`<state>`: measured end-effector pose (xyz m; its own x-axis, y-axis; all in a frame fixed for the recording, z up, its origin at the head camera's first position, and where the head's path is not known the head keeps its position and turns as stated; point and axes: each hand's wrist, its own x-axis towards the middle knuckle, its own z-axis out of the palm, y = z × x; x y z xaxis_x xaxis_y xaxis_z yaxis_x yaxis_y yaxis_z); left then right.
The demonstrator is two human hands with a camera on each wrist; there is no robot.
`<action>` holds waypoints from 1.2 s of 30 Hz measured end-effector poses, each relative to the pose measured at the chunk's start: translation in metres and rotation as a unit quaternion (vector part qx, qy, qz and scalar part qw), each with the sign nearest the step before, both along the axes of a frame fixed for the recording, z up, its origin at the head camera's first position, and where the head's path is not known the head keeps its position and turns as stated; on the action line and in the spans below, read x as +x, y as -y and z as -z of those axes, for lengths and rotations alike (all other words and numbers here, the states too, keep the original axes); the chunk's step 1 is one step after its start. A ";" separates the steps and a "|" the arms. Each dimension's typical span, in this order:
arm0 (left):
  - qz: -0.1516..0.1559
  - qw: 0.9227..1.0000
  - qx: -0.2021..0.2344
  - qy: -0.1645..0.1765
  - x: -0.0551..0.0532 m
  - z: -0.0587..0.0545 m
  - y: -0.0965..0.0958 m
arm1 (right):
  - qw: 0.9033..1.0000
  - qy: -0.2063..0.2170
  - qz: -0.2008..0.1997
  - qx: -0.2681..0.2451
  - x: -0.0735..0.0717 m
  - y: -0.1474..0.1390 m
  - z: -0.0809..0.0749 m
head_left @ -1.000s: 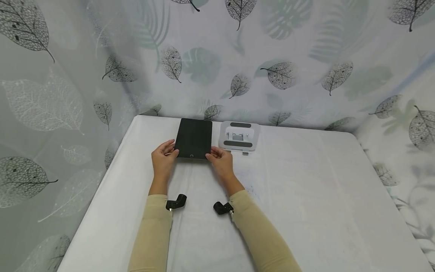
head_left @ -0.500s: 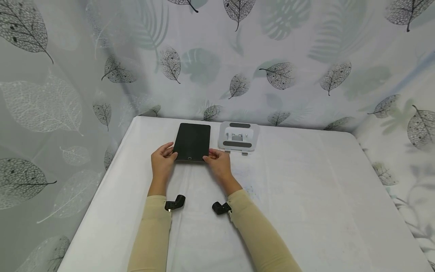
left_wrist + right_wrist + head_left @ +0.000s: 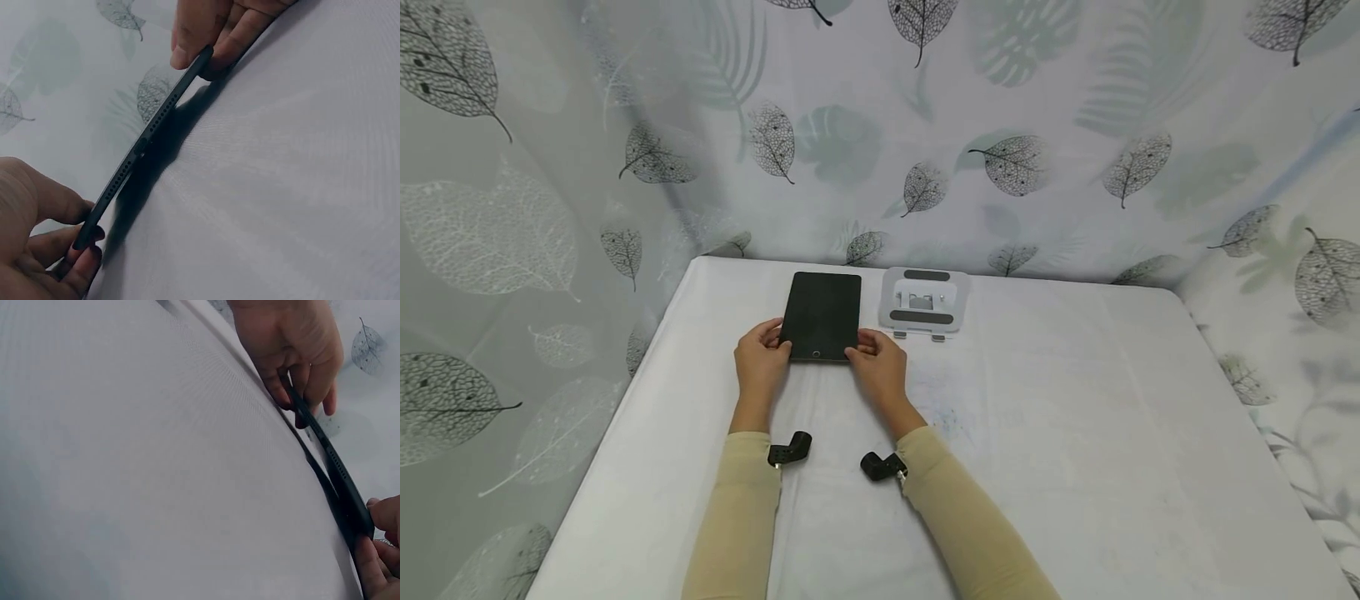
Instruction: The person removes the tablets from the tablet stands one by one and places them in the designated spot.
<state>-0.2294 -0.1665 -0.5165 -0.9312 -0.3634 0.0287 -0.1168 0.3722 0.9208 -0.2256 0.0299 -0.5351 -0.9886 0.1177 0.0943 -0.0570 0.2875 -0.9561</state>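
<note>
A black tablet (image 3: 822,317) with a round home button lies face up at the back left of the white table. My left hand (image 3: 760,358) pinches its near left corner, thumb on top and fingers beneath. Likewise, my right hand (image 3: 880,367) pinches the near right corner. In the left wrist view the tablet's near edge (image 3: 144,147), with speaker holes and a port, is raised a little above the cloth and casts a dark shadow. The right wrist view also has the tablet's edge (image 3: 331,462) between both hands.
A grey-white tablet stand (image 3: 923,300), folded flat with dark pads and metal hinge parts, lies just right of the tablet. A leaf-patterned curtain (image 3: 850,167) hangs behind the table (image 3: 1075,433). Both sleeves carry small black wrist cameras (image 3: 790,450).
The tablet has come slightly nearer the person and lies flatter, its far edge lower than before. Both hands have kept their grip and moved with it.
</note>
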 end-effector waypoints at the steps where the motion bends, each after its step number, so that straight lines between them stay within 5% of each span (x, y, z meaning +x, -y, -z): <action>1: -0.001 1.000 -0.012 -0.002 0.000 0.000 -0.001 | 1.000 -0.007 -0.002 0.008 0.001 0.000 0.000; 9: 0.000 0.998 -0.062 -0.022 0.001 -0.001 -0.006 | 0.996 -0.055 -0.017 0.066 0.003 0.001 -0.002; 16: 0.001 0.997 -0.072 -0.034 0.003 0.003 -0.007 | 0.994 -0.051 -0.023 0.094 0.002 0.002 0.001; 36: 0.005 0.995 -0.100 -0.027 0.001 0.004 -0.009 | 0.997 -0.027 -0.022 0.072 0.005 0.000 -0.003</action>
<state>-0.2281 -0.1577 -0.5210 -0.9303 -0.3355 0.1484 -0.0651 0.5490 0.8333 -0.2205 0.0295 -0.5323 -0.9856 0.0556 0.1594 -0.1220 0.4183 -0.9001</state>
